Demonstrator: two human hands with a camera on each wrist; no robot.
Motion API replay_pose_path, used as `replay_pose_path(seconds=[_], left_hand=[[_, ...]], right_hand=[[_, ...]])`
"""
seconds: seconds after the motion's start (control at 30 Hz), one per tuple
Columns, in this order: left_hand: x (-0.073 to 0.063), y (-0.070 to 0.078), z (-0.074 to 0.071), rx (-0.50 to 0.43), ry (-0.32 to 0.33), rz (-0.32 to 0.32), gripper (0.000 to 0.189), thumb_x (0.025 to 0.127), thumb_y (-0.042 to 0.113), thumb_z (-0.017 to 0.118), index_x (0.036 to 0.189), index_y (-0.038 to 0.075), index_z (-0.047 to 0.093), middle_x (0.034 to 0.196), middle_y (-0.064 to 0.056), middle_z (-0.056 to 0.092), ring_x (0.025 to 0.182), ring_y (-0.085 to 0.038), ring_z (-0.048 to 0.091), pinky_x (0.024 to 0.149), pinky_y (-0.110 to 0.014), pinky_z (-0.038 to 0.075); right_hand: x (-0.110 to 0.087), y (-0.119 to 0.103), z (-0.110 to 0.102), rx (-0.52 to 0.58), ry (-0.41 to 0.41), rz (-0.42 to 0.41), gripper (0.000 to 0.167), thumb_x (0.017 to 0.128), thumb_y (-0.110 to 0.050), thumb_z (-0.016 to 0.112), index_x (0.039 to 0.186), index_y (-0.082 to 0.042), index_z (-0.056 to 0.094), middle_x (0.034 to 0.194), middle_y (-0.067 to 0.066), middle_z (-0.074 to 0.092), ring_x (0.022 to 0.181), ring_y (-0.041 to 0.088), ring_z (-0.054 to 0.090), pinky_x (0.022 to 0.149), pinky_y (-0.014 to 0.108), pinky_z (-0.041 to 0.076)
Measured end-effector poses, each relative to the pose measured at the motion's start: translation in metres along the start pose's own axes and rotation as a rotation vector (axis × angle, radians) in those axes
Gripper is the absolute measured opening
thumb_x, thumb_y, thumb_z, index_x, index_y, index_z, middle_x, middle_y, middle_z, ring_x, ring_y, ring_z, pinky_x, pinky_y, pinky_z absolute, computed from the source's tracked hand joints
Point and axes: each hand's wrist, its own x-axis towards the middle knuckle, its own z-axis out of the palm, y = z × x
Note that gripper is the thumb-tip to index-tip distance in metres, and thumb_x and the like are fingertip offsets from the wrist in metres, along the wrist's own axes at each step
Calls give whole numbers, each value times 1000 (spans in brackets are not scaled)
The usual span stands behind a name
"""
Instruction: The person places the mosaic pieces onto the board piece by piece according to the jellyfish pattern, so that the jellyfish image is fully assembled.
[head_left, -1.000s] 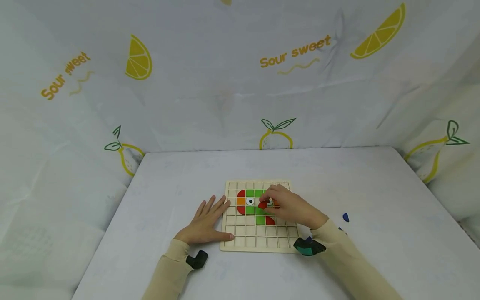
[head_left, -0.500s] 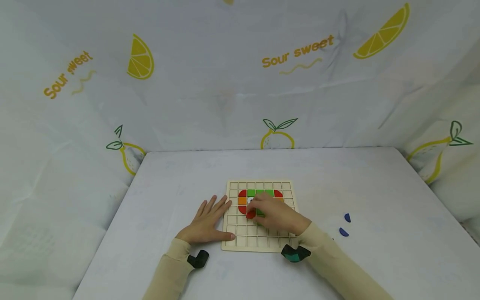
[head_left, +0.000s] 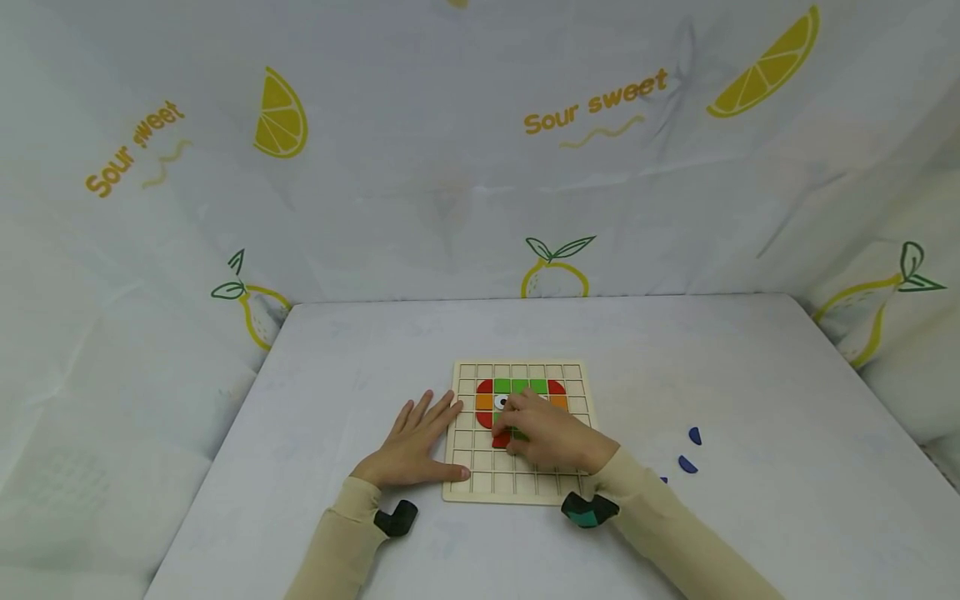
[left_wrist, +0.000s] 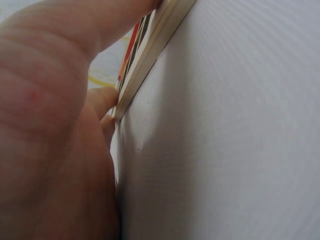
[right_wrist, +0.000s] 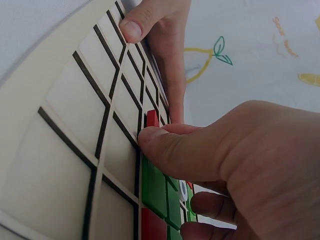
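Note:
A square wooden grid board (head_left: pixel 480 483) lies on the table, with red, orange and green tiles and an eye tile (head_left: pixel 501 402) set in its cells. My left hand (head_left: pixel 405 454) is spread along the board's left edge, its fingertips and thumb touching the rim. Over the board's middle, my right hand (head_left: pixel 551 433) pinches a red tile (head_left: pixel 500 439) with a rounded side, at a cell below the left red corner tile. In the right wrist view the red tile (right_wrist: pixel 152 118) stands slightly proud beside the thumb (right_wrist: pixel 162 147). My right hand covers several middle tiles.
Two blue half-round pieces (head_left: pixel 687 464) lie on the white table to the right of the board, and part of another blue piece (head_left: pixel 663 479) shows by the right sleeve. A patterned white cloth (head_left: pixel 420 208) hangs behind the table.
My right hand has carried the red tile left and toward me across the board, then lowered it into a cell. The left hand has stayed in place. More blue pieces show now.

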Motion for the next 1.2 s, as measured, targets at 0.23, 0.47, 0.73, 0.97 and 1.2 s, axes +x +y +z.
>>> replay_pose_path(seconds=[0.23,0.47,0.73,0.97,1.2], left_hand=[[2,-6,6,8,8,3,107,80,63,74,164,26,19,173,9,4,160,-19,-12,128,-47,-13],[0,-4,3,-4,22,31,106,80,64,73,163,22,23,173,2,9,161,-27,-7,128,-53,-9],[0,0,0,21,2,-2,103,82,63,73,163,24,23,173,5,9,161,-25,-8,129,-52,-8],[0,0,1,2,26,32,104,81,62,73,163,20,25,173,0,12,161,-30,-5,128,-55,-7],[0,-1,3,-2,19,17,106,80,64,72,163,22,22,173,2,9,161,-26,-8,128,-52,-11]], right_hand=[[0,0,-1,8,-16,17,23,92,-22,75,115,-20,74,113,-6,61,106,13,48,90,32,51],[1,1,0,12,-3,-4,17,94,-22,73,110,-20,77,108,-6,62,104,13,48,86,29,50],[1,0,-2,0,-9,5,16,92,-20,73,108,-21,76,106,-6,62,103,13,49,88,31,51],[1,-1,-4,2,-25,16,14,92,-22,73,106,-19,74,101,-6,61,97,11,46,83,28,49],[1,-2,-5,16,-20,20,18,93,-15,71,110,-16,76,105,-4,63,99,12,49,83,28,50]])
